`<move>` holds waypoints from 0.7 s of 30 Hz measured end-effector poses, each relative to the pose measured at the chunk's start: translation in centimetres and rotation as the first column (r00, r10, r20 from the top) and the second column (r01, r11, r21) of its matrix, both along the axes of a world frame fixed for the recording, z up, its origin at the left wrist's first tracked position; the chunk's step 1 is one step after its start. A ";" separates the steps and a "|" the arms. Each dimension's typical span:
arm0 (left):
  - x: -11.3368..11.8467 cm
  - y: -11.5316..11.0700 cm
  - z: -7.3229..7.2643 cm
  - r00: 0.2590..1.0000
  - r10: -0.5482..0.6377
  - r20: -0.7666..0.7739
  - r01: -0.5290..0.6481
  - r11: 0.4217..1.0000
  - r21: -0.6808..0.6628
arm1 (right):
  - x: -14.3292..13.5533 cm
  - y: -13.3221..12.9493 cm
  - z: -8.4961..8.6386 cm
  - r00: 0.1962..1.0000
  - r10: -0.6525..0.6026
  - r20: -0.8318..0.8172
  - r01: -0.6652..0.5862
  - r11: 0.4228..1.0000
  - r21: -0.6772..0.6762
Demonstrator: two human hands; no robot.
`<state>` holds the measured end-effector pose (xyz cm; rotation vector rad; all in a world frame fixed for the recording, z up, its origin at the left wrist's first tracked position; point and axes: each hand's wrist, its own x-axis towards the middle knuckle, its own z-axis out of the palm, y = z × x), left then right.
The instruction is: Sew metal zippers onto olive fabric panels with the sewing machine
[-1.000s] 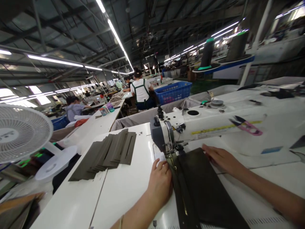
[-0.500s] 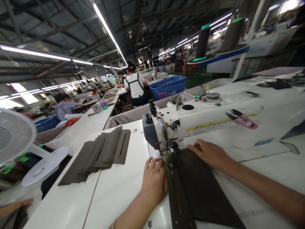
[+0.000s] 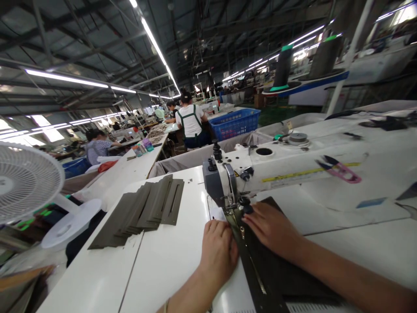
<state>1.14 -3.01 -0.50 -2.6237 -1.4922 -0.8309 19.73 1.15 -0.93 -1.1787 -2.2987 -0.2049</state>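
A dark olive fabric piece (image 3: 270, 269) lies under the needle end of a white sewing machine (image 3: 233, 191). Along it runs a zipper (image 3: 254, 261) with a metal pull near the presser foot. My left hand (image 3: 219, 245) has its fingers bent closed over the fabric's left edge, just in front of the foot. On the other side, my right hand (image 3: 270, 224) presses together on the fabric, fingertips close to the foot and beside the zipper. Its palm hides part of the panel. Left of the machine, a fanned stack of olive pieces with slots (image 3: 140, 213) rests on the white table (image 3: 169, 269).
Pink thread snips (image 3: 342, 169) sit on the machine arm. Thread cones (image 3: 283, 67) stand behind it. A white fan (image 3: 29, 182) is at the left. Beyond the table are a blue basket (image 3: 234, 124) and co-workers, one in a white shirt (image 3: 190, 121).
My right hand has slid left across the fabric, closer to the zipper and presser foot. My left hand stays by the fabric's left edge. The whole view has shifted slightly.
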 end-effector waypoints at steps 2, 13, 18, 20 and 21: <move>-0.4 0.1 -0.3 0.997 0.046 0.062 -0.047 0.999 0.015 | -1.3 -0.9 -1.0 0.989 0.127 -0.077 -0.125 0.991 0.040; -1.2 1.9 -1.1 0.980 -0.188 -0.072 0.193 0.979 0.071 | -1.7 -0.8 -1.2 0.975 0.224 0.004 -0.224 0.973 0.051; -0.9 1.3 -1.2 0.991 -0.078 -0.113 0.092 0.988 0.122 | -1.9 -1.0 -1.4 0.980 0.199 -0.006 -0.198 0.979 0.048; -0.9 1.2 -1.2 0.993 -0.064 -0.103 0.080 0.985 0.154 | -1.8 -1.1 -1.4 0.980 0.199 -0.006 -0.198 0.979 0.055; -0.9 1.2 -1.1 0.991 -0.088 -0.100 0.103 0.981 0.161 | -1.8 -1.1 -1.3 0.980 0.200 -0.003 -0.200 0.978 0.052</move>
